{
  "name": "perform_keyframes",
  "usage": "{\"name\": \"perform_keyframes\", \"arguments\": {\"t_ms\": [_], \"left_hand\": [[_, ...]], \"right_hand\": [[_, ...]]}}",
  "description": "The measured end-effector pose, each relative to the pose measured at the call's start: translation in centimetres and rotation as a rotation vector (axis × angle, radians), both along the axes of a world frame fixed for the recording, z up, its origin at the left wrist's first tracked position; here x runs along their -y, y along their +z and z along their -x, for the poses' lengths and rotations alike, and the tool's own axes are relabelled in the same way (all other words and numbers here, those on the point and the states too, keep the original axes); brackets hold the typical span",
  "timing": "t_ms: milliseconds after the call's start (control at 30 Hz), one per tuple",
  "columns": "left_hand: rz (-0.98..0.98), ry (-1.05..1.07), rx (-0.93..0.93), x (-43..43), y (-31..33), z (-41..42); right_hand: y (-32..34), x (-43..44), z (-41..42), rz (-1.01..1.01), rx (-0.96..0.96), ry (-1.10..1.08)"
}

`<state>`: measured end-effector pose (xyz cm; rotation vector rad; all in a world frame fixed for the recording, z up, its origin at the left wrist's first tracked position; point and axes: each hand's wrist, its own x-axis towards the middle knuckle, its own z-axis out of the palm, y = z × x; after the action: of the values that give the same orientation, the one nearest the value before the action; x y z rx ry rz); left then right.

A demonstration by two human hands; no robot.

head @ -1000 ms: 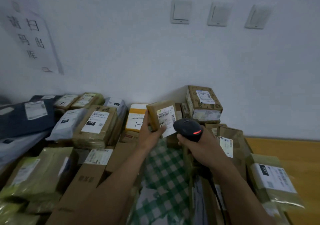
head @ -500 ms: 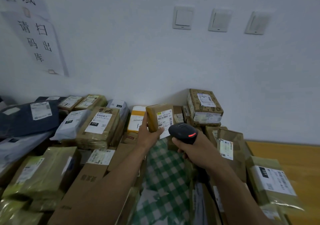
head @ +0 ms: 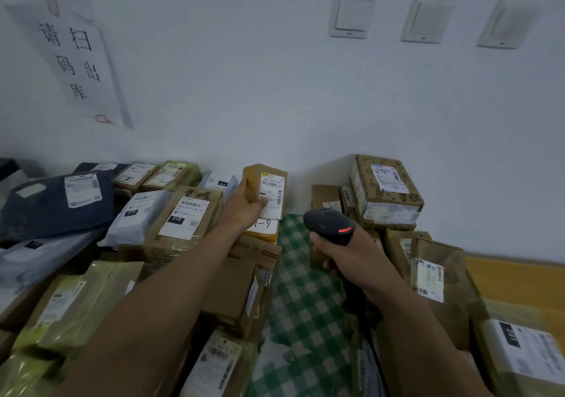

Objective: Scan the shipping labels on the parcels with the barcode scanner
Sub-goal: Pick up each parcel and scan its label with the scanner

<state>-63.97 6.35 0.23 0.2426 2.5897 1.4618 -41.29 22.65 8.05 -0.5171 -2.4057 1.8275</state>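
A wooden surface point(head: 516, 277) (bare only at the right) bears a green-checked cloth point(head: 305, 292) and crowded parcels point(head: 183, 222).

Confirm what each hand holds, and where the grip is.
Left hand holds the small brown parcel by its lower left corner; right hand holds the barcode scanner by its handle.

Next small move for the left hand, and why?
Probably set the small brown parcel down on the pile: the left hand has carried it away from the scanner, which the right hand holds lower, no longer at its label.
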Motion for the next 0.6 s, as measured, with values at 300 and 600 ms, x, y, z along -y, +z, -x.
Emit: {"name": "perform_keyframes", "arguments": {"t_ms": [300,600], "left_hand": [[0.131,-0.054,0.17,-1.3,-5.9,5.4],[0.439,0.085,-0.234,-2.2,-7.2,3.7]], "right_hand": [[-3.1,-1.2,3.6,0.008,0.078,0.02],[-3.0,-2.6,2.5,0.073,0.084,-0.071]]}}
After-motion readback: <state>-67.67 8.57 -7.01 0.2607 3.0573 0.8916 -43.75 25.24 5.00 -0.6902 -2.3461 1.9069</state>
